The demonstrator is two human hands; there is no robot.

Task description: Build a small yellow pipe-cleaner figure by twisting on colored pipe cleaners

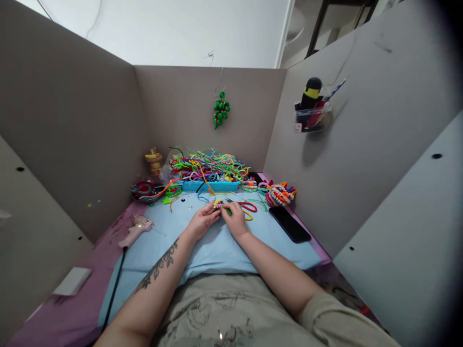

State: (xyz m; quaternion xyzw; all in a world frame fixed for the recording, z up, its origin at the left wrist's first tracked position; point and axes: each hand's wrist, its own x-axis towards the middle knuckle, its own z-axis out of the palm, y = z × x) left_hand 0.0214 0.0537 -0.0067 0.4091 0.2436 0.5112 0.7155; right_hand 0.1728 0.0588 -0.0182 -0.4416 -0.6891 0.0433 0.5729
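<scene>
While both hands pinch the small pipe-cleaner piece (221,206) just in front of the blue tray (211,186), left hand (202,220) should steady it as right hand (235,219) bends gently.

Much of the small work sits behind fingers or is too small to read.

The small yellow-and-green piece (219,205) is mostly covered by the left hand (202,222) and right hand (235,221), so its shape cannot be told (nor how firmly either hand grips it). The red-handled scissors (249,207) are half behind the right hand. The blue tray (211,186) at the far edge of the blue mat (213,250) is buried under the pipe cleaners (210,166). The bottom edge cuts both forearms.
</scene>
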